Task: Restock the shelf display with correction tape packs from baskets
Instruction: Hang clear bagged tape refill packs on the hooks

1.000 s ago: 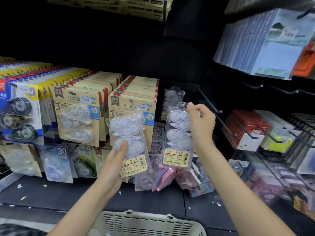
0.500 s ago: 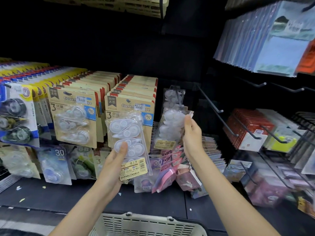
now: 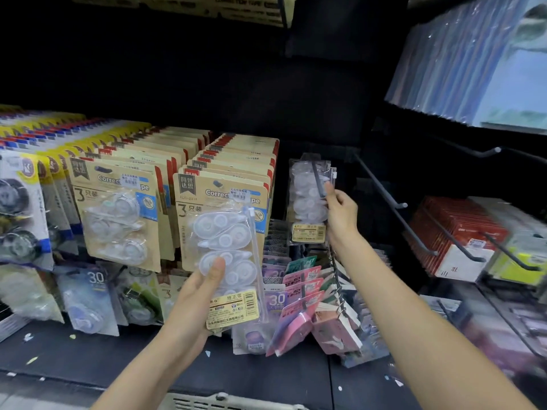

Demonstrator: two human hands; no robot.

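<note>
Moved: since a second ago my right hand [image 3: 340, 214] has carried its clear pack [image 3: 309, 199] up and back onto the peg hook [image 3: 318, 179].
Right hand: I see the fingers pinching that pack's upper right edge, pack hanging upright.
Left hand [image 3: 198, 294]: grips the next pack [image 3: 229, 261], thumb on its face, long axis upright, slightly tilted.
Key relation: I judge the hook lies up and right of the left hand; right hand is nearer.
Basket [image 3: 225, 402]: below, between my forearms.
</note>
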